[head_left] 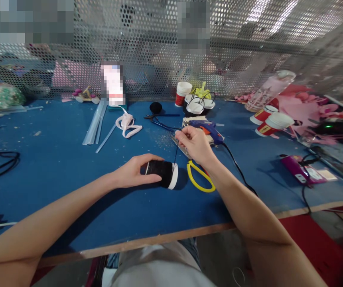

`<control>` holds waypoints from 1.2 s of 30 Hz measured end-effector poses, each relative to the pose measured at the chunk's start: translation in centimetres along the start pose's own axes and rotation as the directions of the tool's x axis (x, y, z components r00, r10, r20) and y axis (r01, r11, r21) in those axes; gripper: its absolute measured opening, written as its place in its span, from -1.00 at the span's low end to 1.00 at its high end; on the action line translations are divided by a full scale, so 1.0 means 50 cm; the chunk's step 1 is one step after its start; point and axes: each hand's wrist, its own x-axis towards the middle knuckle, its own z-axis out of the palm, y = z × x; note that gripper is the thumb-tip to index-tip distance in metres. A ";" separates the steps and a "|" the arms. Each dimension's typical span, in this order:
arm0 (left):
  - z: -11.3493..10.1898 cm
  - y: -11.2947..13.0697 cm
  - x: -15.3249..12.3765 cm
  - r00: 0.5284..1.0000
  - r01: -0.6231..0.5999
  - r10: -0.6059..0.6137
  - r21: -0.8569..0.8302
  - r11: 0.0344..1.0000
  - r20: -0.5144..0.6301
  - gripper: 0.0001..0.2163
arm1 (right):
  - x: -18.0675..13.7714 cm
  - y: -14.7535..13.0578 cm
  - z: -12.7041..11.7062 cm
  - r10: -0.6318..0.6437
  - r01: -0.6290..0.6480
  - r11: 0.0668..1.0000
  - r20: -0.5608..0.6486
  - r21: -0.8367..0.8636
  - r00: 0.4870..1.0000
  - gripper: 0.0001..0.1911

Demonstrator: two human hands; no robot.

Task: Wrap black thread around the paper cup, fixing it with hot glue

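Observation:
My left hand (140,171) is wrapped around a paper cup (167,174) that lies tilted on its side. Black cord covers most of its wall, and a white band shows at the end facing right. From that end a length of black cord (176,153) runs up, drawn tight, to my right hand (194,143), whose thumb and fingers pinch it. Under and beside my right hand lie scissors with yellow handles (201,178), their blades partly hidden. A blue glue gun (211,130) rests just behind that hand.
Clear glue sticks (95,123), a white ribbon (126,124) and a propped phone (113,85) are at back left. Behind the glue gun stand red paper cups (183,93) and a black ball (155,107). A purple power strip (301,169) lies right; perforated metal (159,48) closes the back.

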 end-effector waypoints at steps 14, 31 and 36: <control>-0.006 0.006 -0.005 0.977 -0.198 0.207 0.146 0.969 -0.049 -0.53 | -0.007 0.009 0.011 0.029 -0.019 0.993 0.085 -0.121 0.996 -0.68; -0.002 -0.002 -0.003 0.905 -0.361 0.398 0.222 0.906 -0.150 -0.47 | -0.018 0.012 0.027 0.078 -0.034 0.987 0.285 -0.155 0.955 -0.68; 0.002 -0.009 -0.002 0.885 -0.391 0.432 0.225 0.892 -0.175 -0.45 | -0.019 0.009 0.026 0.148 -0.132 0.989 0.363 -0.069 0.920 -0.66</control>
